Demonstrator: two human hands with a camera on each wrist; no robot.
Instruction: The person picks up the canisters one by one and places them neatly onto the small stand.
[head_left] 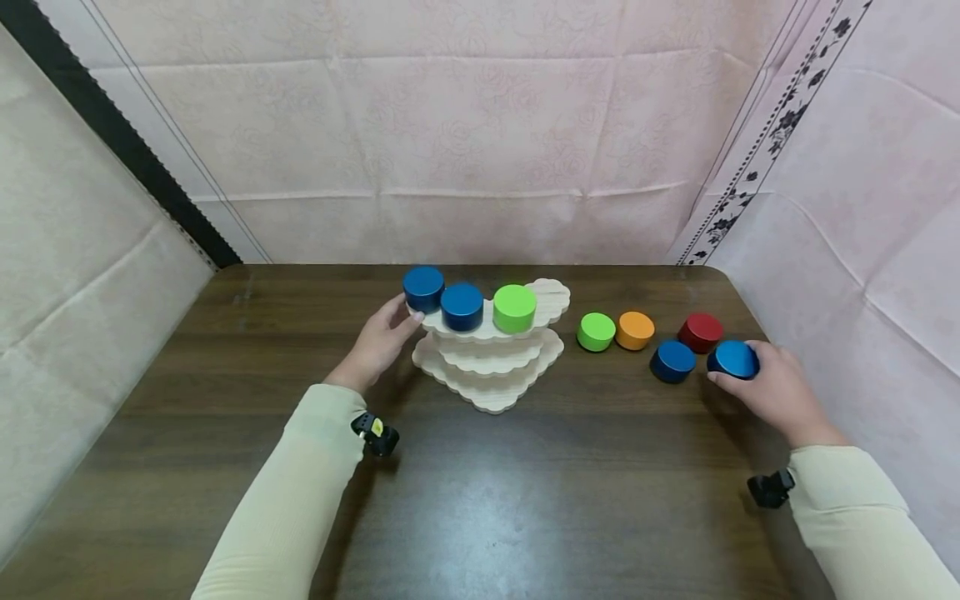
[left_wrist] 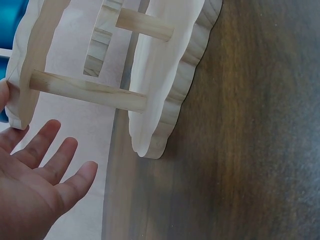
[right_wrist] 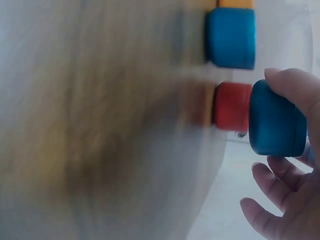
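Observation:
A pale wooden tiered stand [head_left: 492,381] with scalloped, cloud-like shelves stands near the table's back. My left hand [head_left: 381,342] pinches the left edge of its top shelf [left_wrist: 25,85]; the other fingers spread beneath. On that shelf sit two blue round tins, one at the left end [head_left: 423,288] and one beside it [head_left: 462,307], plus a green round tin [head_left: 513,309]. At the right, my right hand [head_left: 780,392] grips another blue round tin [right_wrist: 275,120] between thumb and fingers. In the right wrist view this tin is held above the tabletop.
Right of the stand, a small green tin [head_left: 596,332], an orange tin [head_left: 634,330], a red tin [head_left: 701,332] and a blue tin [head_left: 672,362] stand on the brown table [head_left: 525,500]. Cloth-covered walls [head_left: 450,150] rise behind and at both sides.

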